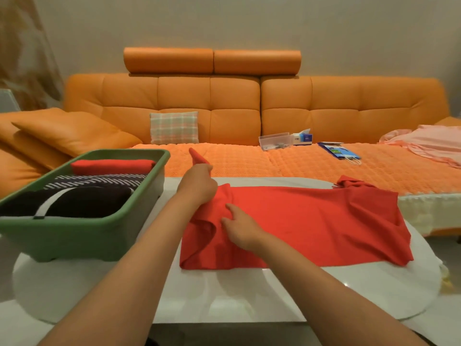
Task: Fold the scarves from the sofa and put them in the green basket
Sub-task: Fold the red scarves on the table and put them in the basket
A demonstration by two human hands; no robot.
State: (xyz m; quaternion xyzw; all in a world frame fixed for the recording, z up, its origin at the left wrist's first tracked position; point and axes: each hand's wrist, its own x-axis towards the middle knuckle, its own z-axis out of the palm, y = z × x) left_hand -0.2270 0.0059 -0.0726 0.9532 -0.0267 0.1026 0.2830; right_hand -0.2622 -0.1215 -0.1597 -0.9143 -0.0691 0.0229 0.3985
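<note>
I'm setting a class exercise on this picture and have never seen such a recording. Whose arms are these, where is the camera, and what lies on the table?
No machine here: a person works with two bare hands, and the single picture comes from a camera worn on their head, looking forward and down. A red fabric scarf is spread on the white glossy table. The left hand grips one lifted end, a red tip poking above the fist; the right hand lies on the cloth beside it, fingers fairly straight. At the table's left stands a green plastic basket holding a folded red cloth, a black-and-white striped cloth and a black cloth. Behind is an orange leather sofa with a pink cloth at its right end.
</note>
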